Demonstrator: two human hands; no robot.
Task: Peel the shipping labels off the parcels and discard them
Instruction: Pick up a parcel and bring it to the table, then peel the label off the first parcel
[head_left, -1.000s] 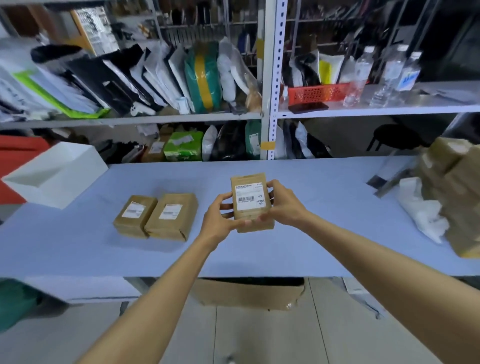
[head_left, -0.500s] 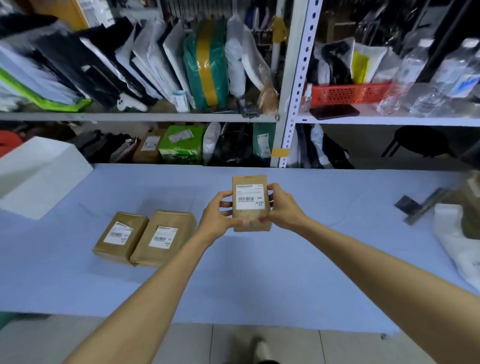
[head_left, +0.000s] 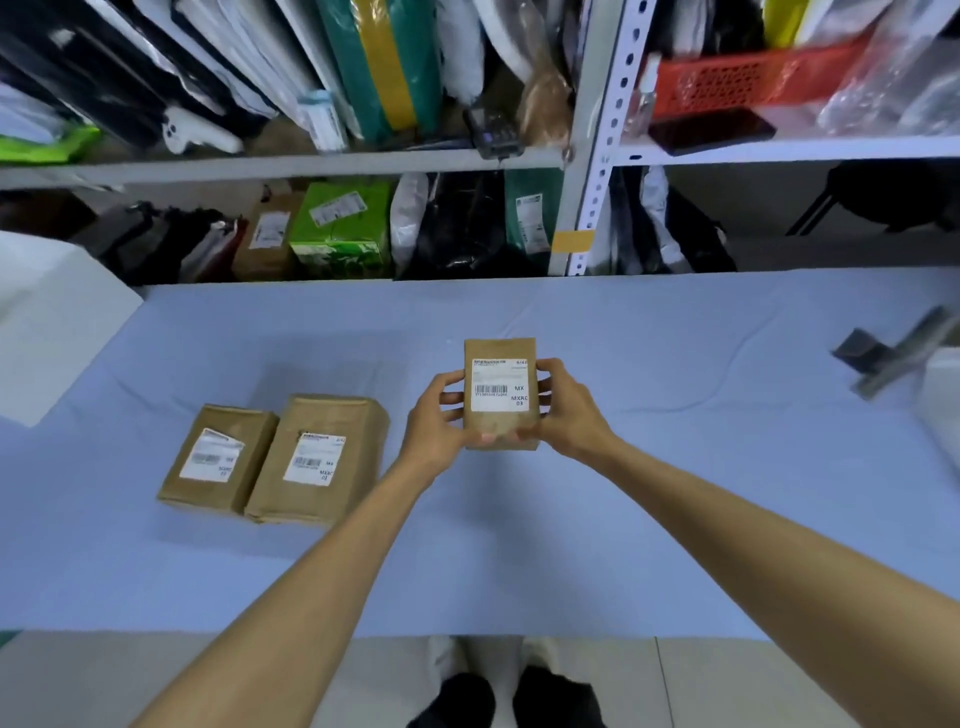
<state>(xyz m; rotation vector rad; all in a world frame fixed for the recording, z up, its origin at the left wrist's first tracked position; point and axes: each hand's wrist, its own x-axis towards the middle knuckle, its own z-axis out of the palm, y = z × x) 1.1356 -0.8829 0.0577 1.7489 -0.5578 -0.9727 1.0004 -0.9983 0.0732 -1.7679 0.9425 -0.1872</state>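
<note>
Head view: the left hand (head_left: 439, 421) and right hand (head_left: 569, 410) both grip a small brown paper parcel (head_left: 498, 348) by its sides, just above the blue table (head_left: 623, 519). The parcel looks light and a bit soft. Its white paper label (head_left: 500, 387) is thin and may tear, so pick at a corner.

Brown parcel (head_left: 500, 348) (white, barcoded label (head_left: 500, 385))
</note>
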